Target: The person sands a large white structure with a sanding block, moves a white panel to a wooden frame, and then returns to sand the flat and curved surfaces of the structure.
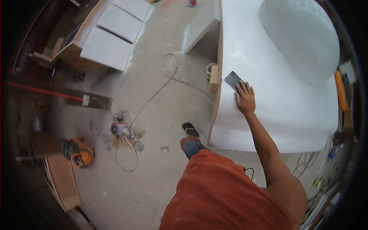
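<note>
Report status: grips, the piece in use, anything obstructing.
Right grip flat, partly over dark grey rectangular pad; left grip out of view. Pad on smooth white curved panel. Pale wooden block past panel's left edge, apparently not in the way.

Dark pad [233, 80] partly hidden by right hand [246, 101]; shirt [226, 191] cut off below.

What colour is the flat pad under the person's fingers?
The pad is dark grey, seen best in the head view.

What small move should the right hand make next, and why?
Probably slide the dark pad a little along the white surface: the right hand is extended over that surface, its fingers resting on the pad's near end.
</note>
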A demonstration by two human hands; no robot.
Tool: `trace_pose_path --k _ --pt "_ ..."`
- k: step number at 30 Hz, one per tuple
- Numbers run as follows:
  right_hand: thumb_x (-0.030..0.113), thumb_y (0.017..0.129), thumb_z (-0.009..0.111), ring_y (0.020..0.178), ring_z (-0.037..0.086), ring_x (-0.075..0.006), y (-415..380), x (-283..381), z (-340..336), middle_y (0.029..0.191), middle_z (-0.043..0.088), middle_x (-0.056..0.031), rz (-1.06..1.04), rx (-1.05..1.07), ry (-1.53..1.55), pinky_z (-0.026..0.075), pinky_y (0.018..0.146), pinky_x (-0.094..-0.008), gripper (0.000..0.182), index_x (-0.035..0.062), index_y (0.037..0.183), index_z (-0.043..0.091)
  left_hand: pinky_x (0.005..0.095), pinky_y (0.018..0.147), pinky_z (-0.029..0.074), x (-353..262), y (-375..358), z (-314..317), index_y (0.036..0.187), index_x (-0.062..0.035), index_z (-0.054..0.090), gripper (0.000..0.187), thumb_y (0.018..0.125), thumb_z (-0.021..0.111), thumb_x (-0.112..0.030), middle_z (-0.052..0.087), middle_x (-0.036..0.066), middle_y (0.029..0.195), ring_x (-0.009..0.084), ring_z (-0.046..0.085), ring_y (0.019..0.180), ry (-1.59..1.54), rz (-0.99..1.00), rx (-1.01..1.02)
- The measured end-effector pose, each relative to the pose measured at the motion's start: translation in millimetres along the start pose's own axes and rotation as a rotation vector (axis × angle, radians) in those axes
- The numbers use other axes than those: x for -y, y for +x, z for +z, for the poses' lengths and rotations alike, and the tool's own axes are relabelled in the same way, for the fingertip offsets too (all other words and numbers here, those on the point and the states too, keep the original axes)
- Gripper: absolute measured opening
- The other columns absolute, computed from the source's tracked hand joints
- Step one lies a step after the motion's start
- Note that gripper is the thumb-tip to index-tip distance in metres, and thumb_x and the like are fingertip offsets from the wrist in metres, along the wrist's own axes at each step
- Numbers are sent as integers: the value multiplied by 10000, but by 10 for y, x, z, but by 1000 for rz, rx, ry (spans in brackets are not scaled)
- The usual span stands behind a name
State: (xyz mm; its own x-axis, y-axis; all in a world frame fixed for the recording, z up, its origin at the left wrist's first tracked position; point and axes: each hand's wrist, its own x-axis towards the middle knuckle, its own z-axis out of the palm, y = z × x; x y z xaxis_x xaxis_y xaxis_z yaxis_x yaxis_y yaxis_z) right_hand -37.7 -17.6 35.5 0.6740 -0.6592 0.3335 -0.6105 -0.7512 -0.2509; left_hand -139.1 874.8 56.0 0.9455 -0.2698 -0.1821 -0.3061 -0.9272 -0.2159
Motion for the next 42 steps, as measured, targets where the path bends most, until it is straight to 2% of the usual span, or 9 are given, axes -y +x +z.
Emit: trace_pose_path --k 6,13,18,27,28,33,37,40,42 --pt "159 951 685 1422 519 -336 30 -16 16 1498 604 -128 44 -116 22 356 1200 -484 408 52 1343 657 439 775 561 -193 2928 218 1148 -64 684 349 1054 547 -371 712 105 986 244 676 861 -481 96 62" --pt "186 971 665 1375 535 -378 353 4 91 1463 602 -181 538 -393 166 408 1149 -481 411 45 1356 641 434 924 544 -3009 7124 164 1359 -108 641 356 1039 568 -247 692 70 1122 226 656 1010 -1085 178 297" --pt "238 1027 618 1381 550 -333 532 109 213 1434 643 -123 785 -356 -65 380 1181 -473 382 60 1364 646 320 757 507 -4291 9178 -2553 1256 -10 652 337 1111 524 -286 666 57 974 153 624 813 -2012 86 271" --pt "263 1056 597 1524 398 -393 1169 290 724 1590 509 -160 1165 -387 -269 285 1254 -575 383 63 1379 646 335 731 561 -4721 10316 -937 1198 -29 679 318 1025 658 -295 750 108 1004 201 722 886 -850 306 852" --pt "263 1056 597 1524 398 -393 1180 281 736 1590 509 -160 1179 -392 -290 285 1254 -575 383 63 1379 646 392 710 584 -4541 10389 -886 1188 -17 683 296 1022 620 -253 752 155 1001 244 732 887 -241 897 653" --pt "225 1049 573 1346 590 -406 1103 -15 780 1396 661 -220 1214 -464 -250 458 1154 -464 301 28 1217 726 407 685 582 -5048 11514 -1118 1124 -6 686 272 1017 586 -235 735 156 936 243 714 808 -209 1067 482" --pt "206 1051 573 1212 665 -397 2153 27 664 1256 726 -215 1503 -567 -311 511 1069 -473 285 11 1174 741 422 659 579 -4490 11941 -1278 1060 4 688 264 1012 552 -217 719 158 871 243 696 729 -176 1040 368" --pt "159 1025 621 1129 678 -369 3488 181 1008 1176 739 -173 1168 -667 -242 506 1039 -468 207 31 1123 751 434 640 578 -4517 12391 -1416 1011 11 691 271 1008 527 -204 707 160 822 243 683 669 -151 1025 240" --pt "137 1026 632 1033 716 -350 4525 412 1287 1117 755 -159 1008 -622 28 569 894 -438 184 28 1108 754 439 490 516 -4982 13240 -1526 855 -4 659 335 1030 504 -244 615 140 636 252 604 511 -493 450 843"
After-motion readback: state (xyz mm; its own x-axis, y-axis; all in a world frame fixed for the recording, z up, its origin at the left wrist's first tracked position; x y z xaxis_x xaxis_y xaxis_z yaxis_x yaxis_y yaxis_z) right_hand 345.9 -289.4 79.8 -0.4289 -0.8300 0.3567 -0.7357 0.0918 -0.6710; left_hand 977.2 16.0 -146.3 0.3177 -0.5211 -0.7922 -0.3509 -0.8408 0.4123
